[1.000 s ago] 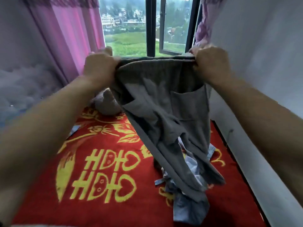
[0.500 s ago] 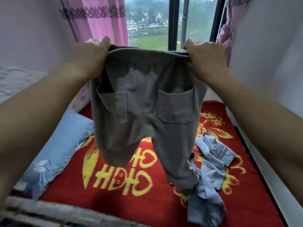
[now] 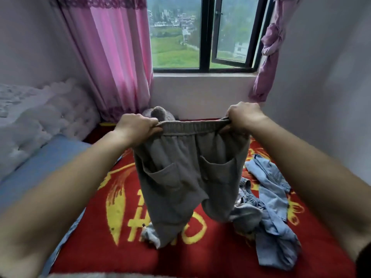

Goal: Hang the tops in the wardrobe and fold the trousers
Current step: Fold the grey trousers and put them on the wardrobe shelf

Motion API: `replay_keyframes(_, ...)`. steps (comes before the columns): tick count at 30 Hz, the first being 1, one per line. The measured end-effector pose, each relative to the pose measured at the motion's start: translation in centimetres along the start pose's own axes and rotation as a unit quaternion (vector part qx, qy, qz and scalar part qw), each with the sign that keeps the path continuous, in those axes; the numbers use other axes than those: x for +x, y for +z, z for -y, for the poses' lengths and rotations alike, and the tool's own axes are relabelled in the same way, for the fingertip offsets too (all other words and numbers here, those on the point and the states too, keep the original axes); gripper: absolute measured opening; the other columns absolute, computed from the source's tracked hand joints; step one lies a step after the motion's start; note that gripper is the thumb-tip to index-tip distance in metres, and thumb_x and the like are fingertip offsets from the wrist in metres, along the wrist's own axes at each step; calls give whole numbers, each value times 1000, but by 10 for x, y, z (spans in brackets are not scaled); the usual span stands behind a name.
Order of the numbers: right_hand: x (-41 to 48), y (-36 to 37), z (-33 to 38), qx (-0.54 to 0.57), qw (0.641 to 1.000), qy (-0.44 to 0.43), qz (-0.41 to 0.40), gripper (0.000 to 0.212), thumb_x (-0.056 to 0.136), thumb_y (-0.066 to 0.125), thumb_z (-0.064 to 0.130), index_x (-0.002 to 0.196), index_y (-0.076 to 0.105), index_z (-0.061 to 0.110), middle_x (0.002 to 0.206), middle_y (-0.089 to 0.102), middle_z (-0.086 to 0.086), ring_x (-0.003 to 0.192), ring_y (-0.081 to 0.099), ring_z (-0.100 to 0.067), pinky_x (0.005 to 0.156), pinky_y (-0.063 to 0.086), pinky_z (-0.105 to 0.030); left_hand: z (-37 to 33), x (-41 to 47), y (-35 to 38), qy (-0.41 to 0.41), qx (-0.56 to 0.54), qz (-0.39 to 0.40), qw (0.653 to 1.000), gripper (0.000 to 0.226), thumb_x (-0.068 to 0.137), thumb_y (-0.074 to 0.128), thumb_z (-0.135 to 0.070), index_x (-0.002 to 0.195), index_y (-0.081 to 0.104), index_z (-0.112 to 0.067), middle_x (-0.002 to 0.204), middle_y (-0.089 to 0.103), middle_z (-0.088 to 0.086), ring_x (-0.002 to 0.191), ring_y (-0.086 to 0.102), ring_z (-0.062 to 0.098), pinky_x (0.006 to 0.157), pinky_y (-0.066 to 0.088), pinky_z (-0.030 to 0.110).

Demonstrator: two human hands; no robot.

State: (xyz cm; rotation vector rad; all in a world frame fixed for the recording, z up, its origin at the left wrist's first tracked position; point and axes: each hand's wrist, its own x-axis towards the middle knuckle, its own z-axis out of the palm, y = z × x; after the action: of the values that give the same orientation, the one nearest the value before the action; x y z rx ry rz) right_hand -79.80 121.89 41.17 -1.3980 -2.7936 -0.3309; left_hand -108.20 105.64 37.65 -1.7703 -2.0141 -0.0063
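I hold grey trousers (image 3: 188,177) stretched out by their elastic waistband above the bed. My left hand (image 3: 136,127) grips the waistband's left end and my right hand (image 3: 244,115) grips its right end. Two patch pockets face me. The legs hang down and their lower ends touch the red blanket (image 3: 120,247). A crumpled heap of light blue denim clothes (image 3: 271,213) lies on the blanket to the right of the trousers, partly hidden behind the right leg.
The bed has a blue pillow (image 3: 40,163) at its left and a white tufted headboard (image 3: 46,113) beyond it. A grey fluffy item (image 3: 158,113) sits at the far end under the window (image 3: 200,33). Pink curtains (image 3: 116,57) hang left; a wall runs along the right.
I have lowered the trousers from window height to just over the bed, and the legs now reach the blanket. The view has tilted, showing more window and headboard.
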Motion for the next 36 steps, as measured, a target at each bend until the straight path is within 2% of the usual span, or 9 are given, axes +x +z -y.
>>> replay_keyframes(5,-1,47,31,77,971,14,225,42,72,78,61,83,63,23,79,61,2,71,62,-18,48,51,-29,13,-11,65,-6,-103,187,977,40,79,59,-71,108,65,-44,105,71,-3,101,66,26,69,42,29)
replay_keyframes(10,13,102,44,203,893,56,398,38,87,75,33,110,67,4,108,67,-15,92,71,-33,55,62,-39,9,-5,118,-4,-174,355,918,28,80,70,-52,104,64,-38,99,66,-8,102,62,20,73,42,28)
replay_keyframes(14,34,152,43,225,851,58,472,30,89,73,29,105,66,4,97,59,-10,84,66,-30,53,59,-33,2,9,162,-6,-214,502,838,26,84,65,-25,110,69,-22,99,69,2,94,66,26,81,57,44)
replay_keyframes(17,63,187,41,234,845,43,479,22,89,71,23,101,67,6,94,56,-7,82,63,-27,57,61,-34,-1,22,188,-20,-209,538,816,26,86,53,-21,108,68,-24,98,67,4,81,67,26,64,60,40)
replay_keyframes(22,148,194,22,210,913,27,350,12,85,60,13,73,60,9,80,64,-12,68,64,-28,50,49,-23,11,93,214,-58,-195,413,888,28,85,50,-10,101,71,-18,100,71,8,93,66,26,75,53,32)
replay_keyframes(25,210,160,3,223,967,29,124,17,85,54,9,91,69,7,105,69,-16,100,64,-32,77,51,-29,37,161,199,-131,-238,239,932,31,84,52,0,106,71,-11,111,69,18,106,63,33,83,46,31)
replay_keyframes(27,242,121,-10,269,962,46,-22,32,88,51,8,115,69,9,121,63,-20,114,58,-35,95,47,-33,58,204,169,-177,-263,107,942,34,85,52,-1,112,69,-11,117,65,23,111,60,38,92,45,34)
replay_keyframes(32,278,8,-39,286,912,58,-287,45,94,40,7,135,57,11,125,53,-21,117,52,-33,96,38,-29,88,279,62,-195,-273,-148,930,40,93,40,-11,126,62,-16,125,49,25,117,49,38,104,38,36)
replay_keyframes(36,272,-54,-55,268,885,75,-374,54,91,39,4,144,48,11,135,49,-18,127,47,-31,107,31,-28,98,290,-4,-157,-241,-236,928,40,96,36,-16,129,58,-9,126,46,23,121,43,34,103,33,30)
